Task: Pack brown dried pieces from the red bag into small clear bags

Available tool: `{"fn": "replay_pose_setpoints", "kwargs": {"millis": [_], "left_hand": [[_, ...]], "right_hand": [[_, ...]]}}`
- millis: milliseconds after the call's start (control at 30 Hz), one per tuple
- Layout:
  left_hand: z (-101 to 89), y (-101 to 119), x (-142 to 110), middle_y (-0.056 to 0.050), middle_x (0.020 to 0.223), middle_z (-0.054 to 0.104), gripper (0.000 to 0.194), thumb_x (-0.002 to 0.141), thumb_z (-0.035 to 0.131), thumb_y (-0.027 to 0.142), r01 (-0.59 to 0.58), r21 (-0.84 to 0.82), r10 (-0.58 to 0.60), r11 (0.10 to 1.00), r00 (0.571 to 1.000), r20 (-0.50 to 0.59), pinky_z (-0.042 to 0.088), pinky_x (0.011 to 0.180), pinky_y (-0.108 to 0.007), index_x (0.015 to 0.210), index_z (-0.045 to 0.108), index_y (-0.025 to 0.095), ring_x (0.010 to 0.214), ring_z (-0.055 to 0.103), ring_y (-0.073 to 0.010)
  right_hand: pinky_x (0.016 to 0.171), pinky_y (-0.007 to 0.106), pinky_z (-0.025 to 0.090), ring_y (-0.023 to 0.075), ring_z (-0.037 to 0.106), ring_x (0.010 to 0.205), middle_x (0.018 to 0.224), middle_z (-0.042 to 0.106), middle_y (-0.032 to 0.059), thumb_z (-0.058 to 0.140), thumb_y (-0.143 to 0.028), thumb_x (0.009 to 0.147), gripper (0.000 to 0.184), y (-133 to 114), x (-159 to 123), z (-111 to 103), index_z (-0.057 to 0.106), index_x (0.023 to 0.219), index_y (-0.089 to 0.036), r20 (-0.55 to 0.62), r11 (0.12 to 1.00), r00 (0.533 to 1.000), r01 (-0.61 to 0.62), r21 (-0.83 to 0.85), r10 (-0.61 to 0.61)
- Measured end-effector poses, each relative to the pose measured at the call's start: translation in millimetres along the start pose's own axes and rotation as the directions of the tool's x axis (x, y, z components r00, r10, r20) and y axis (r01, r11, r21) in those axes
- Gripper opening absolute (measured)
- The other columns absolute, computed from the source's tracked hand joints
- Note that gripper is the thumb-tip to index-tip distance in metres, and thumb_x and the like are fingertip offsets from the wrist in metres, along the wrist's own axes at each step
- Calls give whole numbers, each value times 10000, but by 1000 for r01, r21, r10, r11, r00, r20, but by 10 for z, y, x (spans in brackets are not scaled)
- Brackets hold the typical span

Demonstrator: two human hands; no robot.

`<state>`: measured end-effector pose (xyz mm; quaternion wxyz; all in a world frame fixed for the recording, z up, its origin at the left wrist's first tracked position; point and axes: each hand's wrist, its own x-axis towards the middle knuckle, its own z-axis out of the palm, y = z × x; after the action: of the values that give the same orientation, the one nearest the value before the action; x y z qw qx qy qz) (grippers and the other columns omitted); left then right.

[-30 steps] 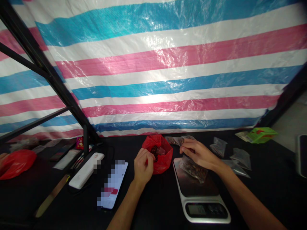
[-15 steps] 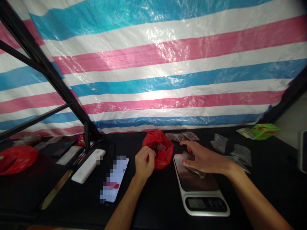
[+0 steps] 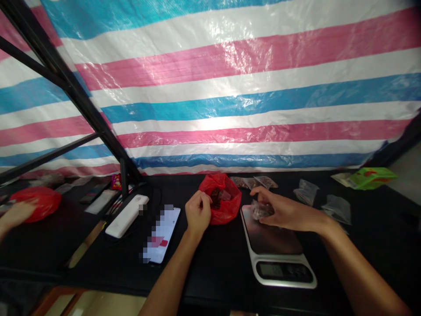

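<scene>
My left hand (image 3: 199, 210) is closed, its thumb and fingers pinching the near left rim of an open red plastic bag (image 3: 232, 206). Dark brown loose bits and a small clear piece of plastic lie inside that bag. Over the kitchen scale (image 3: 272, 239), my right hand (image 3: 286, 213) curls its thumb and fingers around a crumpled small clear plastic bag (image 3: 259, 210). The bag is at the far end of the steel plate; my fingers hide part of it, and I cannot tell whether it rests on the plate. The scale's display is too blurred to read.
Several small filled bags (image 3: 251, 182) lie behind the scale. Clear bags (image 3: 337, 207) and a green packet (image 3: 371, 177) are at right. Leftward are a phone (image 3: 162, 237), a white power bank (image 3: 127, 216), and another person's hand (image 3: 19, 213) at a second red bag (image 3: 44, 204).
My right hand has drawn its fingers in around the clear bag, which is now bunched up. Another person's hand has come in at the left. The camera view has shifted slightly.
</scene>
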<state>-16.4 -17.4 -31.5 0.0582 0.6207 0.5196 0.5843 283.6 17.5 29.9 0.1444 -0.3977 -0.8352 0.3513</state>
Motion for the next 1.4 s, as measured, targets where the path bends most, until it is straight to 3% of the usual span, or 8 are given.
{"fn": "replay_pose_setpoints", "kwargs": {"millis": [233,400,533,667,800,1000,1200,1400], "left_hand": [[46,-150,30,0,622,590,475,1042,422,240,91,-17,-91,996,995,-32,403,625,-265,597,584,207,591,568,-131],[66,-248,50,-3,628,581,489,1055,408,264,136,-38,-138,990,990,-40,412,648,-270,596,567,210,603,570,-135],[63,-277,65,-4,635,582,482,1054,403,264,151,-37,-153,988,986,-62,410,651,-269,603,562,210,605,569,-136],[76,-286,66,-4,631,583,468,1044,412,255,168,-39,-170,985,984,-57,395,635,-268,600,554,211,600,566,-135],[99,-300,59,-2,624,579,471,1044,420,267,185,-32,-187,982,981,-58,384,628,-269,595,548,211,593,561,-135],[114,-320,64,-4,621,571,478,1047,416,283,210,-17,-211,977,975,-68,371,618,-272,590,539,212,589,549,-136],[121,-325,66,0,614,563,474,1045,415,286,209,-19,-210,978,975,-66,365,608,-265,592,532,214,583,547,-133],[116,-327,50,-5,629,592,470,1043,415,283,208,-22,-209,978,976,-66,378,618,-266,600,558,215,595,562,-136]], "right_hand": [[992,393,544,268,668,1126,1281,685,59,737,-448,924,633,15,244,170,497,1496,-321,-186,973,977,140,186,-105],[965,411,579,274,706,1098,1281,715,86,759,-433,898,690,-81,586,376,489,1516,-287,-289,933,950,207,295,-119],[899,401,598,263,742,979,1188,765,66,720,-305,882,626,-228,798,421,558,1486,-269,-213,975,966,176,139,-144],[975,454,569,303,733,1082,1263,759,96,615,-125,824,644,-332,925,465,611,1458,-243,-122,971,969,201,-127,-216],[1073,519,510,329,698,1191,1354,727,116,613,-200,884,622,-307,1005,560,567,1502,-247,-94,943,964,217,-250,-247],[1099,528,494,329,665,1270,1411,694,110,618,-256,915,765,-225,1027,642,366,1637,-277,-55,940,962,250,-232,-269],[1071,526,513,341,685,1212,1365,718,109,626,-248,898,608,-267,945,568,563,1502,-274,-136,929,956,209,-304,-260],[1125,508,505,325,666,1266,1409,698,79,636,-412,969,454,-248,583,419,637,1406,-289,-258,985,951,158,-73,-171]]}}
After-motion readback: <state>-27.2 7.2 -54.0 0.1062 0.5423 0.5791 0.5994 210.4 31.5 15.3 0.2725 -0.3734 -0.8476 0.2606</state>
